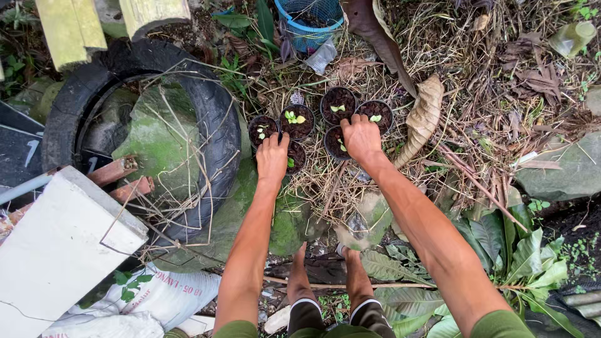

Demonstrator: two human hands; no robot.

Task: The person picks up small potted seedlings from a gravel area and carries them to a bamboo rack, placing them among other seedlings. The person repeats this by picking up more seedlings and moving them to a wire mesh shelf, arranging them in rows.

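Several small black pots of dark soil, each with a tiny green seedling, stand clustered on dry straw. My left hand (pixel 272 155) rests on the leftmost seedling pot (pixel 261 128), with a lower pot (pixel 295 158) beside its thumb. My right hand (pixel 360 138) grips the rim of a front pot (pixel 336 143), its fingers touching the right pot (pixel 377 114). Two more seedling pots (pixel 297 120) (pixel 338 103) sit between and behind my hands. Whether either hand lifts a pot is unclear. My bare legs (pixel 325 281) show below.
An old black tyre (pixel 206 112) lies over a mossy rock at left, next to a white block (pixel 56 250) and white sacks (pixel 156 300). A blue mesh basket (pixel 310 22) stands behind the pots. Dry leaves, straw and green plants cover the right side.
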